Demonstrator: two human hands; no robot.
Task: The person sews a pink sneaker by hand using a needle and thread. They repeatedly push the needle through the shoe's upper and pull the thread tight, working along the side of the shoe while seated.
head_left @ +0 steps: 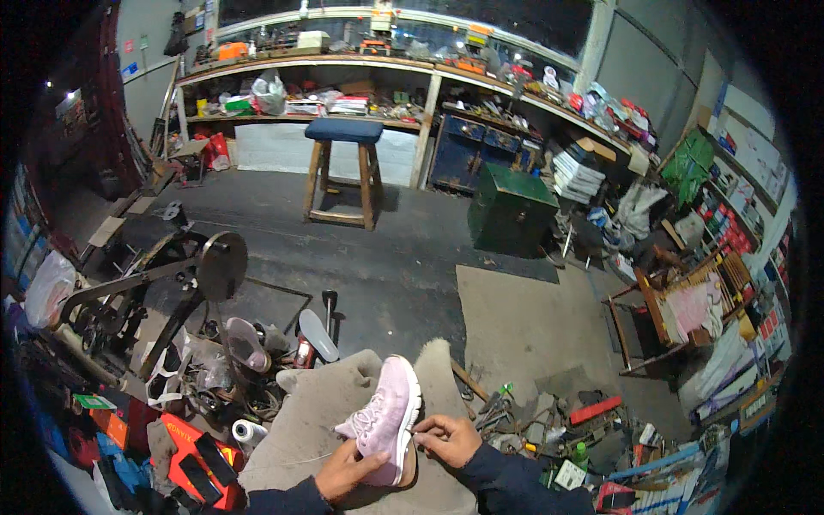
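A pale pink sneaker (pixel 395 399) with laces and a white sole rests on the grey cloth (pixel 296 429) over my lap, its toe pointing away from me. My left hand (pixel 348 472) is closed around its heel end, thumb pressed on the upper. On the other side, my right hand (pixel 453 439) is closed in a pinch beside the sole's right edge. A small dark, thin thing shows at its fingertips, too small to name. A fine pale thread (pixel 293 463) runs over the cloth left of my left hand.
To the left stand a black cast-metal machine with a wheel (pixel 224 266), a loose shoe (pixel 246 345) and a grey insole (pixel 318 336). Scattered tools (pixel 524 421) lie at the right. Ahead are a blue-topped stool (pixel 343 130), a green box (pixel 512 210) and a cluttered workbench (pixel 300 64).
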